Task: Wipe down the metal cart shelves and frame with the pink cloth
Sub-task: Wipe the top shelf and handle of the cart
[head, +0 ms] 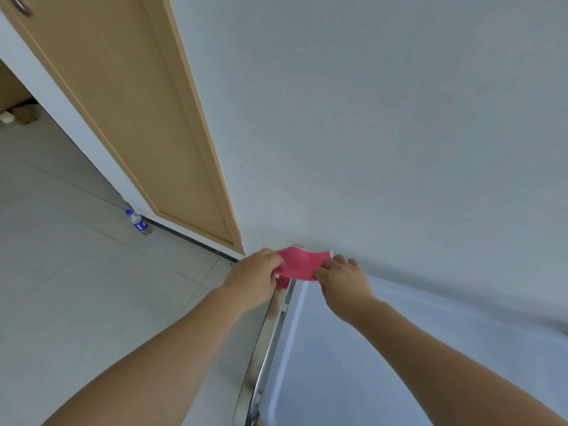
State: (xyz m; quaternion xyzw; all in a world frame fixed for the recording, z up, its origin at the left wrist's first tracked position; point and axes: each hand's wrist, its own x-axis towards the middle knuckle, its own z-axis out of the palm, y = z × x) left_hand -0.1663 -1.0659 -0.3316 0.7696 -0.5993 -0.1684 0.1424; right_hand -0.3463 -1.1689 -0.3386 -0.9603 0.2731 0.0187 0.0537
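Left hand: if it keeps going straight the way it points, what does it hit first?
The left hand already pinches the pink cloth at the cart's far corner. Pushed straight on, it would probably meet the white wall just behind the cloth; depth there is hard to judge. The right hand holds the cloth's other end.

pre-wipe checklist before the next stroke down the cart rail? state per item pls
1. Left hand grips the cloth: ok.
2. Right hand pinches the cloth's other end: ok.
3. Cloth stretched between both hands at the far corner of the cart: ok.
4. Cloth touching the rail: cannot tell, hands hide the contact.
5. Rail clear of objects along its visible length: ok.
6. Bottle on the floor stands away from the cart: ok.
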